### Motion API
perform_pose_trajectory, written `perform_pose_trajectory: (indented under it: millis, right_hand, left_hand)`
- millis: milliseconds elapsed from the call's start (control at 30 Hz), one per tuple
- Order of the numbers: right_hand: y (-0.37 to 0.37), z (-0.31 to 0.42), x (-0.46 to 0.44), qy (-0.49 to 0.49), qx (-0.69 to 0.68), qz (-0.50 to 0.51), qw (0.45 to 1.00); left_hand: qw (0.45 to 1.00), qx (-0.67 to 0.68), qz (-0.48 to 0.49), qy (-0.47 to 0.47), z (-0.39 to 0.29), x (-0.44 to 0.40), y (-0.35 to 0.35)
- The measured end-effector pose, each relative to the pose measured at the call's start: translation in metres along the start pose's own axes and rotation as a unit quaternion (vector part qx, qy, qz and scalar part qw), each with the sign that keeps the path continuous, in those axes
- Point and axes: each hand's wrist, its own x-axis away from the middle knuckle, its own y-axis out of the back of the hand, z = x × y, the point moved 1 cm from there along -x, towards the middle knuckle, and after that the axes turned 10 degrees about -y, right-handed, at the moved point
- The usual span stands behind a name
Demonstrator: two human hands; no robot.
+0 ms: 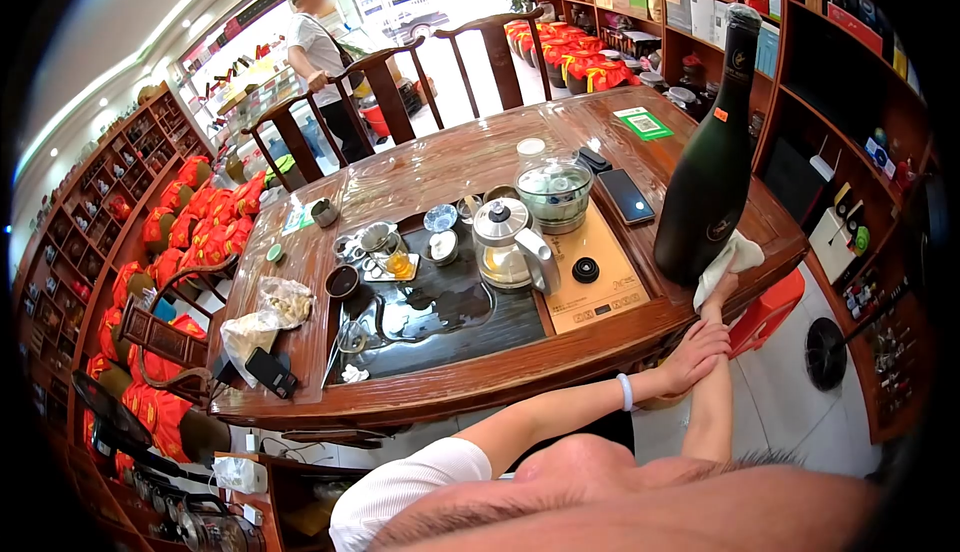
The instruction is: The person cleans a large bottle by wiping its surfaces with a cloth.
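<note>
A white cloth [732, 258] is bunched in my right hand [717, 297] at the table's right front edge. It sits against the base of a tall dark green bottle [708, 167], which stands upright with a small orange sticker on it. My right fingers are partly hidden by the cloth. My left hand [694, 357], with a pale bracelet at the wrist, lies across my right forearm, fingers stretched over it and holding nothing. Left of the bottle are a phone [627, 197] and a glass kettle [508, 242] with a steel lid.
The wooden table [420, 397] carries a dark tea tray [440, 327], a glass bowl [555, 192], small cups, a plastic bag [255, 337] and another phone [271, 373]. Chairs [395, 92] line the far side. A person [318, 52] stands behind them. Shelves and a red stool [768, 312] are to the right.
</note>
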Motion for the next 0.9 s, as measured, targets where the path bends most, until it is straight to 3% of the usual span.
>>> perform_pose_trajectory:
  millis: [533, 667, 767, 900]
  right_hand:
    - [0.008, 0.011, 0.019, 0.129, 0.022, -0.047, 0.99]
    - [0.012, 0.023, 0.031, 0.115, 0.006, -0.045, 0.992]
    - [0.017, 0.03, 0.041, 0.187, 0.008, -0.038, 0.982]
    - [0.013, 0.026, 0.034, 0.11, -0.035, -0.005, 0.993]
  left_hand:
    - [1.0, -0.021, -0.016, -0.013, 0.003, 0.005, -0.003]
    - [1.0, -0.02, -0.015, -0.018, 0.004, 0.005, -0.003]
    - [0.999, -0.019, -0.018, -0.018, 0.004, 0.004, -0.003]
    - [1.0, -0.007, -0.015, -0.009, 0.002, 0.004, -0.002]
